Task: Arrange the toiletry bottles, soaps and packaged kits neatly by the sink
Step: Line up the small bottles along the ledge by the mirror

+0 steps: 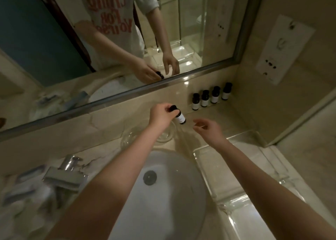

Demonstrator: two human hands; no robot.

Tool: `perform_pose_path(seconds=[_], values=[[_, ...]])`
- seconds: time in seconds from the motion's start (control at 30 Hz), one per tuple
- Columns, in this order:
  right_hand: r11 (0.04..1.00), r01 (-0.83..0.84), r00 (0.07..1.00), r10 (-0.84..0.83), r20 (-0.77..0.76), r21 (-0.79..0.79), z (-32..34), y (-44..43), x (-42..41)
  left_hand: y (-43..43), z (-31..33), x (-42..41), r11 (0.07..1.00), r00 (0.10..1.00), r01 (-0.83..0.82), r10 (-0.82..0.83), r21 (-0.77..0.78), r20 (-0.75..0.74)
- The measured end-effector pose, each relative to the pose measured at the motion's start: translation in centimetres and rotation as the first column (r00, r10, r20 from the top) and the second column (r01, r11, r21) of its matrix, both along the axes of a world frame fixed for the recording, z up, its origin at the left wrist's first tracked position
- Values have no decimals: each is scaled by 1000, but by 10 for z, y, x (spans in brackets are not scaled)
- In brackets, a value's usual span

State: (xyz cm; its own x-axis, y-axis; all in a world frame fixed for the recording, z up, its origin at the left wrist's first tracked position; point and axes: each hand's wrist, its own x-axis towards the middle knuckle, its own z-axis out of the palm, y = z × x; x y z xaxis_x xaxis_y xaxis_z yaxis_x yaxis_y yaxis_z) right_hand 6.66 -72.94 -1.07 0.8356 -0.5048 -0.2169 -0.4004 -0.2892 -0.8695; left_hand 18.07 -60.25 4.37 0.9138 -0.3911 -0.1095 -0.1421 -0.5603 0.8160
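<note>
My left hand (160, 115) has its grip closed on the bottle (179, 116), fingers pinching the dark cap end, and the bottle hangs tilted above the worktop (101, 130): cap up toward the mirror (109, 39), white-labelled body slanting down and to the right. My right hand (209, 128) is released, fingers loosely curled, just right of the bottle and not touching it. The landmark that matters is the row of four bottles (211, 98) standing upright against the back wall, beyond and to the right of the one I hold. The row runs slantwise, and its near-left end is the closest to my grip, so I judge that the free spot lies there. The bottle's long axis is leaning, so it needs turning upright before it goes down. My right hand is nearer the row than my left, and could take the body or steady it. A glass dish (132, 138) sits under my left wrist, just beyond the sink (163, 194)
</note>
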Motion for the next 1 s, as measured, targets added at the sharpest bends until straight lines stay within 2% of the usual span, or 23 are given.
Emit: perform_pose_path(seconds=[0.1,0.2,0.3,0.37,0.43,0.57,0.7,0.87,1.0], values=[[997,18,999,-21,-40,-77,-14,-17,7,-21,-11,16,994,996,32,-40,105,75],[956,-26,999,14,-42,-291,-24,-26,10,-39,-21,28,985,991,71,-88,159,100],[829,-130,991,93,-95,-543,-32,-32,9,-53,-30,33,976,988,99,-119,195,95],[738,-210,977,139,-160,-641,-38,-35,9,-60,-36,35,970,985,107,-133,219,108],[694,-248,969,162,-189,-676,-43,-37,9,-64,-41,36,969,980,97,-132,225,148],[666,-223,975,162,-154,-712,-47,-39,8,-68,-48,32,978,980,57,-93,201,175],[672,-219,976,161,-148,-708,-48,-39,8,-68,-58,30,989,995,9,-24,151,94],[675,-247,969,163,-186,-695,-47,-40,9,-70,-68,31,984,1000,-29,30,176,-5],[681,-251,968,166,-190,-688,-47,-39,9,-73,-75,31,982,997,-72,77,176,-20]])
